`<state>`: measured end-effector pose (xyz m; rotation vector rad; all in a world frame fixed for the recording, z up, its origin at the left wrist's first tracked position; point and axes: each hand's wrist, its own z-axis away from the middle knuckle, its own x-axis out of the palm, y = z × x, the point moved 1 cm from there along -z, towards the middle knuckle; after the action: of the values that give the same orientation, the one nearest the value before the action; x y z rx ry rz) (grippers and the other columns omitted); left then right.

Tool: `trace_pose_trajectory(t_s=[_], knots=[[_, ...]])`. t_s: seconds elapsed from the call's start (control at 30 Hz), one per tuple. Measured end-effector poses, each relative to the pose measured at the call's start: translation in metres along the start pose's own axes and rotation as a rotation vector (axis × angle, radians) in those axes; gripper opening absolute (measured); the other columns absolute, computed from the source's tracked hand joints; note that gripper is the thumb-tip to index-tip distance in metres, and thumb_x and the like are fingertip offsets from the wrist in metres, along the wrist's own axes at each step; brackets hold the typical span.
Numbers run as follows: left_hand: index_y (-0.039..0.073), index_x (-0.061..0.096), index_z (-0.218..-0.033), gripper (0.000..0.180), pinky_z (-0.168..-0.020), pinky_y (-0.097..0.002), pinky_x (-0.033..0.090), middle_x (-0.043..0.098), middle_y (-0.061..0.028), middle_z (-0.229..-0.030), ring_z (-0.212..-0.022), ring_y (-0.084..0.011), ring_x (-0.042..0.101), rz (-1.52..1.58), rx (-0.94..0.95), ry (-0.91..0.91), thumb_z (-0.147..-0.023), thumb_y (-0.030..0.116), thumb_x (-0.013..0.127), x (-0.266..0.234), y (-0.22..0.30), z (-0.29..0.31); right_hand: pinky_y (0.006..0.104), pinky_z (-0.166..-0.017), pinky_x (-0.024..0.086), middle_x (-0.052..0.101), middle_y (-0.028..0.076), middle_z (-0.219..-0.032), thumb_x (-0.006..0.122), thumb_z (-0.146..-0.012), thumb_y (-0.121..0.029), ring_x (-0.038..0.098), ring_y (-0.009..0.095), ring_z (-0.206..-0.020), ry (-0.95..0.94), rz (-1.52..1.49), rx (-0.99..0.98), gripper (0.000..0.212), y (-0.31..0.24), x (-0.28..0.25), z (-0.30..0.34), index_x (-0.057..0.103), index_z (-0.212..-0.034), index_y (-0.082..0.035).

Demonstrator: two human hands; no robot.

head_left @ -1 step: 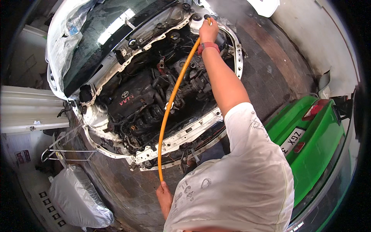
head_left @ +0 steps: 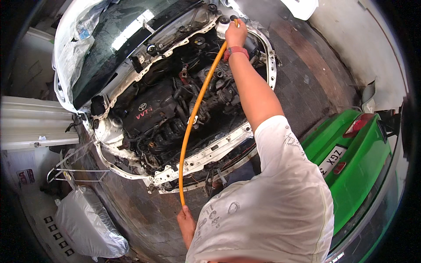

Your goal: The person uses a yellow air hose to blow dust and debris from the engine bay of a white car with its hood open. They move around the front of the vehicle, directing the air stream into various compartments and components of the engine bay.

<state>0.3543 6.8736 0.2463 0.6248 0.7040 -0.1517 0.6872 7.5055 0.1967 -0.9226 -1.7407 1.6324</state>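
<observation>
A long yellow-orange hose (head_left: 197, 105) runs in a gentle curve across the open engine bay (head_left: 151, 116). Stretched out over the far right corner of the bay, my right hand (head_left: 237, 33) is closed around the hose near its far end. A dark tip (head_left: 233, 18) pokes out just beyond that fist, beside the white strut mount (head_left: 222, 27). Low in front of the car, my left hand (head_left: 187, 224) grips the hose close to my body; what lies below this grip is hidden. Under the hose are a dark engine cover and grimy engine parts (head_left: 221, 94).
The white front crossmember (head_left: 210, 150) separates me from the engine. A green car (head_left: 364, 153) stands close on my right. At left are a metal frame (head_left: 81, 175) and a silver-covered bundle (head_left: 90, 221). Greyish haze hangs over the floor beyond my right hand.
</observation>
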Motion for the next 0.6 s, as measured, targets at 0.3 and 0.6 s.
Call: trace_pose_trajectory(t_s=[0.3,0.6], knots=[[0.0,0.048,-0.072,0.058,-0.051,-0.0366,0.031,0.043,-0.0024,-0.06,-0.057,-0.0123,0.036,0.04,0.061,0.037,-0.109,0.044,0.048,-0.002,0.019,0.008,0.0443,-0.098,0.052,0.071,0.024,-0.119,0.06,-0.092,-0.02,0.068,0.039,-0.111,-0.118,0.025,-0.013,0.039,-0.051,0.03,-0.014,0.067,-0.124,0.001],[-0.001,0.05,-0.072,0.059,-0.052,-0.0369,0.032,0.044,-0.0039,-0.06,-0.056,-0.0139,0.04,0.062,0.174,0.032,-0.109,0.045,0.047,-0.004,0.025,0.003,0.0429,-0.095,0.054,0.073,0.024,-0.112,0.061,-0.088,-0.019,0.072,0.04,-0.103,-0.169,-0.089,-0.025,0.039,-0.069,0.064,-0.053,0.07,-0.119,0.003]])
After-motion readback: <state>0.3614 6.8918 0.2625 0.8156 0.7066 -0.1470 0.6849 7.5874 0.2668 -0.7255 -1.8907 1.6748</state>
